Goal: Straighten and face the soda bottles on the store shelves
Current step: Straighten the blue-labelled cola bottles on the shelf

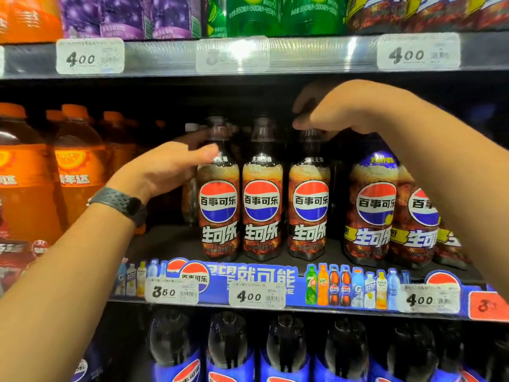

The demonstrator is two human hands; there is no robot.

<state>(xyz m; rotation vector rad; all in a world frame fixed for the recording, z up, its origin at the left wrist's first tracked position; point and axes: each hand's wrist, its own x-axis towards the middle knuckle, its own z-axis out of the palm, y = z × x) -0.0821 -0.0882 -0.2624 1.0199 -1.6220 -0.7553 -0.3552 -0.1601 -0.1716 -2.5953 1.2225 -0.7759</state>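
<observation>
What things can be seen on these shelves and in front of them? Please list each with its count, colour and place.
black-label cola bottles: three in front, dark, middle shelf centre
yellow-banner cola bottles: at least three, dark, middle shelf right
orange soda bottles: several, orange, middle shelf left
blue-label cola bottles: several, dark, below the middle shelf
top-shelf bottles: count unclear; orange, purple, green, dark from left to right
price tags: at least six white, one red, shelf rails
watch: one, dark, left wrist
left hand: one, holds the leftmost black-label cola bottle near its neck
right hand: one, fingers pinch the top of the rightmost black-label cola bottle
</observation>
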